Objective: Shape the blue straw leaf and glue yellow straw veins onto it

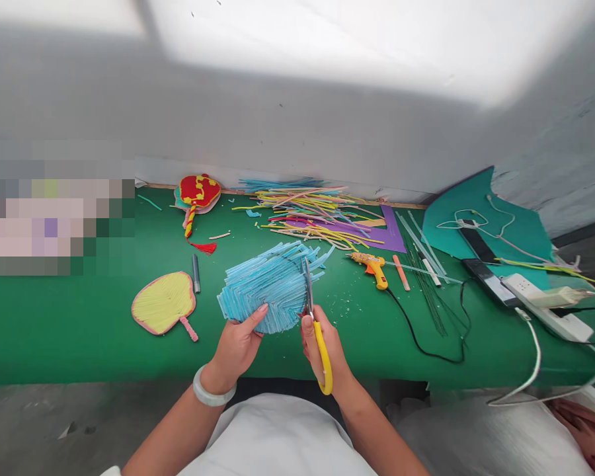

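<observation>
My left hand [240, 350] grips the lower left of a blue fan-shaped piece [265, 291] made of fuzzy pipe-cleaner strips, its thumb on top. Yellow-handled scissors [322, 357] are held in my right hand [330, 347], blades pointing up along the right side of the blue piece, where uneven strip ends stick out. Whether the blades are parted is hard to make out. A finished-looking yellow fan with a pink rim [163, 304] lies to the left, beside a dark marker [196, 273]. To the right rests a yellow glue gun [371, 266].
Loose coloured pipe cleaners [317, 211] lie along the wall over a purple sheet [394, 228]. A red-and-yellow fan with a tassel [198, 192] is at the back. Glue sticks [421, 241], a power strip [550, 307], a phone [490, 284] and cables occupy the right of the green table [99, 337].
</observation>
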A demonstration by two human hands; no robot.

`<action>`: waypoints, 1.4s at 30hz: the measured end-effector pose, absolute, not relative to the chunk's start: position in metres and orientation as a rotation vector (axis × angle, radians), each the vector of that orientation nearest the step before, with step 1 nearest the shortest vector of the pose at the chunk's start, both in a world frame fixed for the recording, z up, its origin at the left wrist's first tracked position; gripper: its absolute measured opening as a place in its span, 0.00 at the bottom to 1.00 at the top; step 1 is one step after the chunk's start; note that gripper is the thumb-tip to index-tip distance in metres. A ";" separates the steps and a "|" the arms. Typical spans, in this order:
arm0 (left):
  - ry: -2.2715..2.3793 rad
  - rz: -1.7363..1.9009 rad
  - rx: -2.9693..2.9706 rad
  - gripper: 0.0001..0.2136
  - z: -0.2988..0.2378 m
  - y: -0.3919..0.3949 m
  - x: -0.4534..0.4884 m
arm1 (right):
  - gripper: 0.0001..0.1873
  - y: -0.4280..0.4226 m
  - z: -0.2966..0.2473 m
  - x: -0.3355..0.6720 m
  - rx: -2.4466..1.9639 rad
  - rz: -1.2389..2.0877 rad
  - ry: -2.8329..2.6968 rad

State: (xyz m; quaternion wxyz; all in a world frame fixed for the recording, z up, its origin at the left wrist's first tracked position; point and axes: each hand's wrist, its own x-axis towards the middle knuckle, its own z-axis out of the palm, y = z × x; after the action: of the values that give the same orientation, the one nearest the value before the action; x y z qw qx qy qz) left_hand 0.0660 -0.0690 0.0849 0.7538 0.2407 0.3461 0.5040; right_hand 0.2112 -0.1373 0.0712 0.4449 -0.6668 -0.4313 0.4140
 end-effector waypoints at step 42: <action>0.765 1.083 0.444 0.31 0.087 -0.057 0.059 | 0.27 -0.137 0.083 0.222 -1.732 0.914 -1.263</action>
State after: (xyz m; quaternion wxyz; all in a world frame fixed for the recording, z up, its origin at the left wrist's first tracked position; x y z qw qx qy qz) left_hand 0.0590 -0.0574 0.0869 0.7656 0.2042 0.3520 0.4983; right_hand 0.2223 -0.1368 0.0826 0.3947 -0.6828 -0.4979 0.3606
